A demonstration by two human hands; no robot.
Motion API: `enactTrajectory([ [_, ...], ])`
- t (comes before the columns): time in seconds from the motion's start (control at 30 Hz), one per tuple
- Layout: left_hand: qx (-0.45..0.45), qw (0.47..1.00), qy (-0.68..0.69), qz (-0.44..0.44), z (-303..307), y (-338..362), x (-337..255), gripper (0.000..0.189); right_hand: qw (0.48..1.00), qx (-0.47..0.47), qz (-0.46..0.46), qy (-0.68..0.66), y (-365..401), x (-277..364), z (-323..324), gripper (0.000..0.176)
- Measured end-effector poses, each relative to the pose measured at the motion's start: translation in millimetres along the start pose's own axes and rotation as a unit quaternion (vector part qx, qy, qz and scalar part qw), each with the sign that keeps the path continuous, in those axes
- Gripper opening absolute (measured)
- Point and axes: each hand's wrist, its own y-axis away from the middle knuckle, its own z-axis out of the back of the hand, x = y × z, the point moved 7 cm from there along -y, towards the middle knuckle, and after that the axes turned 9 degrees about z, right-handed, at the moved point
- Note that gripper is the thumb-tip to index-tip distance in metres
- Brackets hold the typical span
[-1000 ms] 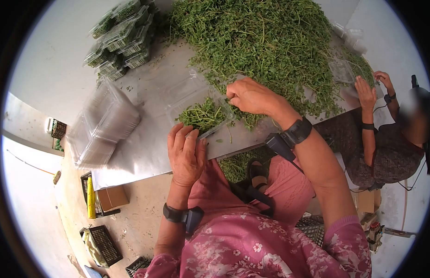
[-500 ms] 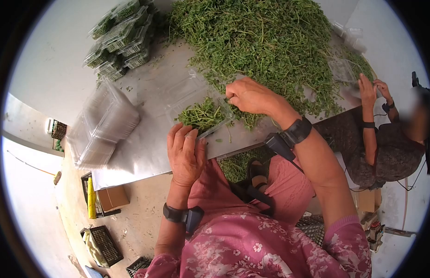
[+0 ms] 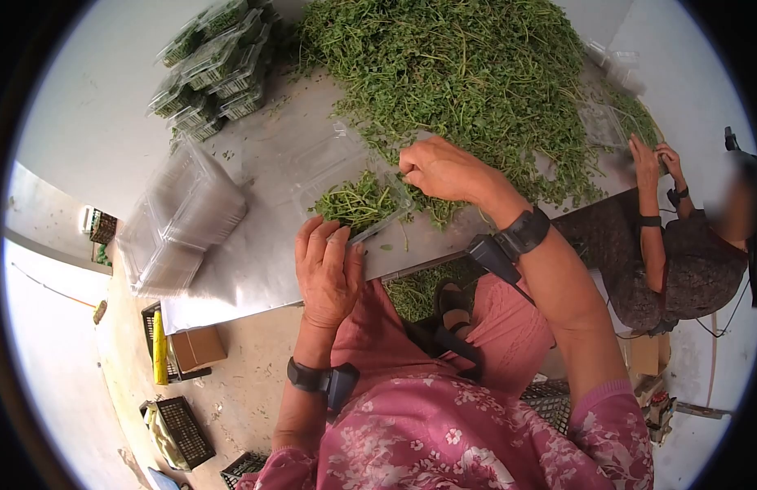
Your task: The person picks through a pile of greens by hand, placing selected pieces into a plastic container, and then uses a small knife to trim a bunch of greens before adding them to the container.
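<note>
We see greens (image 3: 354,201) in a clear box (image 3: 333,153), mid-frame.
Our left hand (image 3: 324,265), loosely open, touches its lower edge; whether our right hand (image 3: 448,169), half closed beside the upper pile (image 3: 460,73), holds anything, we cannot tell.

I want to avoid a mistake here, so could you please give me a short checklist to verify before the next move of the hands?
1. Clear box open, lid folded back: ok.
2. Greens inside the box: ok, a loose heap is there.
3. Left hand at the box: ok, its fingers are at the near edge.
4. Right hand holding stems: cannot tell; its fingers are curled beside the box, and their grip is hidden.
5. Table free of scraps near the box: not ok, a loose leaf lies in front.
6. More boxes nearby: ok, nested clear boxes stand to the left.
</note>
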Motion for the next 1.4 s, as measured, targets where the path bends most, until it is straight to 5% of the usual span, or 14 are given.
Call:
enactTrajectory([
  [0.77, -0.002, 1.000, 0.000, -0.001, -0.1, 0.0, -0.7, 0.031, 0.998, -0.050, 0.022, -0.016, -2.5, -5.7, 2.5, 0.011],
  [0.87, -0.002, 1.000, 0.001, -0.002, -0.1, 0.0, -1.2, 0.031, 0.975, -0.201, 0.072, -0.062, -1.7, -5.2, 31.8, 0.011],
  [0.97, -0.005, 1.000, 0.004, -0.004, 0.9, -0.7, -1.5, 0.031, 0.960, -0.258, 0.001, -0.108, 6.3, -17.7, 59.5, 0.011],
  [1.3, -0.017, 1.000, 0.022, -0.001, 3.6, -1.0, -3.4, 0.027, 0.982, -0.164, -0.087, -0.046, 21.6, -47.8, 61.5, 0.007],
  [1.4, -0.018, 1.000, 0.023, -0.003, 4.5, -1.0, -3.5, 0.027, 0.990, -0.130, -0.050, -0.022, 24.4, -57.9, 55.1, 0.009],
])
